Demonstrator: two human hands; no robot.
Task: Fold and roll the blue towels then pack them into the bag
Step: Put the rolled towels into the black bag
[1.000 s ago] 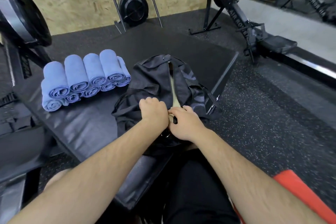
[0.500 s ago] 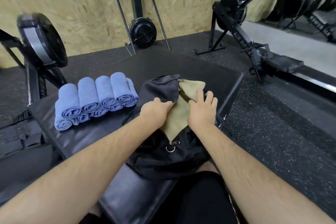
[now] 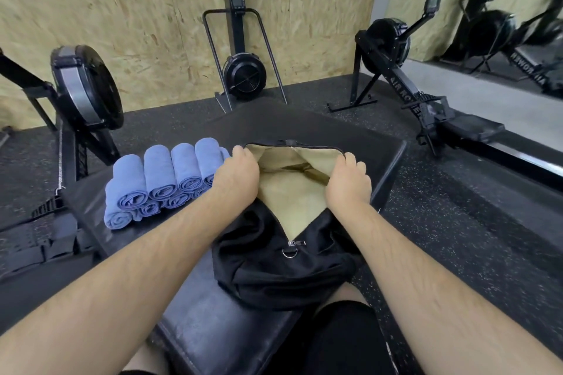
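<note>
A black bag with a tan lining lies on a black padded bench in front of me. Its zipper is undone and the mouth is spread wide, showing an empty tan inside. My left hand grips the left edge of the opening. My right hand grips the right edge. Several rolled blue towels are stacked in two layers on the bench, just left of the bag and touching my left hand's side.
Rowing machines stand at the left, back middle and right. The bench's right edge drops to a speckled rubber floor. A chipboard wall closes the back.
My hands left the zipper pull near me, moved up to the bag's far end and pulled the two sides apart, so the tan lining now shows wide. My view tilted upward.
</note>
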